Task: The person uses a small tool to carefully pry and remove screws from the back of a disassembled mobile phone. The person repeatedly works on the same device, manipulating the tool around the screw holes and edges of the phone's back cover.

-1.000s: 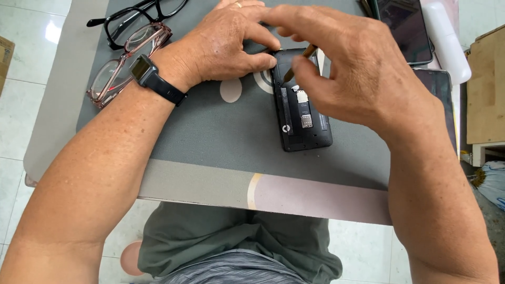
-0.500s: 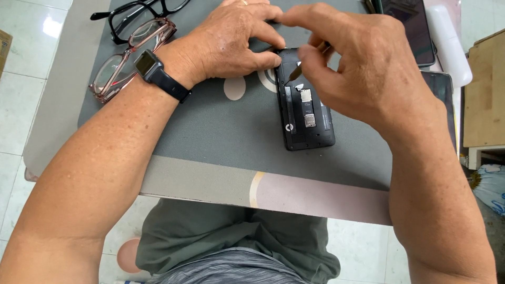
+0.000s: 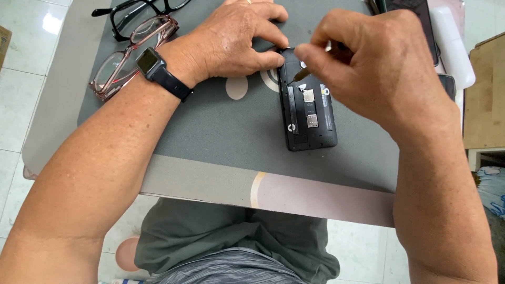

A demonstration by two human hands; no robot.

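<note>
Our left hand [image 3: 236,39] presses flat on the top corner of the opened black phone [image 3: 309,113] lying mid-counter [image 3: 210,131], our right hand [image 3: 368,63] at its 12 o'clock pinching a slim tool [image 3: 301,76]; best keep the tip shallow and the phone pinned.

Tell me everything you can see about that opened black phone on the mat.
The phone is black, flat, back cover off, showing metal card slots. It lies lengthwise on the grey mat. The left hand presses its top corner; the right hand pokes a thin tool into its upper end.
</note>
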